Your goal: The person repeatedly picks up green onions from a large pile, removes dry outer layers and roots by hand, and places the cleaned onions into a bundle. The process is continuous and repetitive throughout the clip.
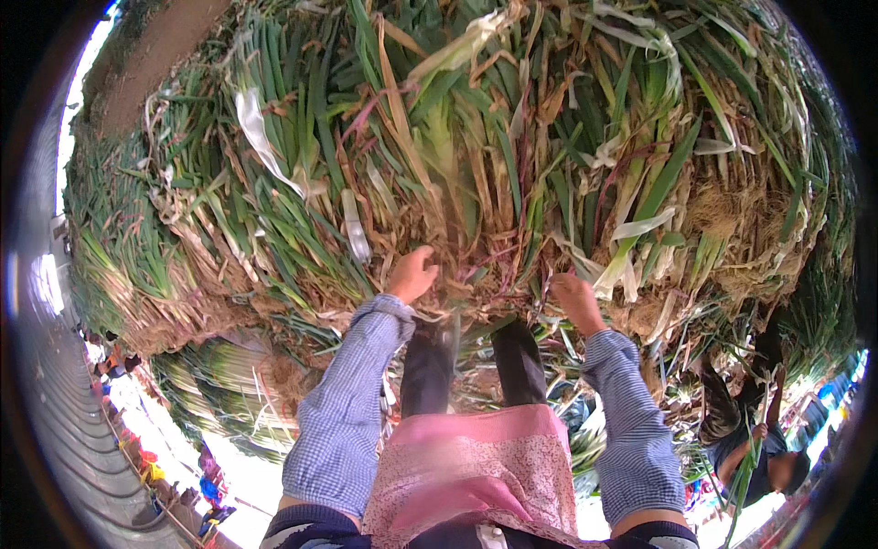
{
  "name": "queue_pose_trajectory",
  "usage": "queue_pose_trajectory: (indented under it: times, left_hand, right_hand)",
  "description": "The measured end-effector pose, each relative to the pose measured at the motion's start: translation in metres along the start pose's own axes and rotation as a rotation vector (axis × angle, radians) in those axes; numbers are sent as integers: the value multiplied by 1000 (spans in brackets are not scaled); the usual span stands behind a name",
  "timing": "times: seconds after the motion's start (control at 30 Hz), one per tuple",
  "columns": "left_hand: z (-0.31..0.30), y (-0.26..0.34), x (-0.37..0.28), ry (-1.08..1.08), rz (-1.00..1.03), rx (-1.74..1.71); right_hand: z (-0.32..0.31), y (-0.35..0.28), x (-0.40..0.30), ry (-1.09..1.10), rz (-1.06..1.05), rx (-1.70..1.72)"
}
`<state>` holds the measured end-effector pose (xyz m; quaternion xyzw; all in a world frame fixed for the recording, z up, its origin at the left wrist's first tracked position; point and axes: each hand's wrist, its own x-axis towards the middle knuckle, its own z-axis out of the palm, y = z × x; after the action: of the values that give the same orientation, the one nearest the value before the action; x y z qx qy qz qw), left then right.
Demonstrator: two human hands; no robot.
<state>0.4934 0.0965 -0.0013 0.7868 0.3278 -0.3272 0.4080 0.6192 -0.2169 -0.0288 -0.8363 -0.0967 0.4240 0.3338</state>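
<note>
A big heap of long green onions [473, 158], with dry brown outer leaves and roots, lies right in front of me. My left hand [413, 274] is at the heap's near edge, thumb and fingers apart, with nothing seen in it. Across from it, my right hand [576, 302] has its fingers curled beside the root ends. A thin dark strip shows at those fingertips, too blurred to name, and whether it is held is unclear. Between both hands lie loose purple-red stems [490, 264] and dry leaf scraps.
Bundled green onions [226, 384] are stacked at lower left. A co-worker [748, 439] at lower right holds a green onion [748, 463]. My legs and pink apron [473, 466] are close to the heap. A ridged, curved wall [89, 412] runs along the left.
</note>
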Motion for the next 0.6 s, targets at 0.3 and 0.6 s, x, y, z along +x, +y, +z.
queue_pose_trajectory:
  times: [0.3, 0.6]
  left_hand:
    - [89, 72, 67, 80, 279, 117]
    - [96, 59, 85, 311, 420, 129]
  right_hand:
    - [85, 24, -27, -29, -37, 288]
    - [78, 43, -73, -74, 147, 322]
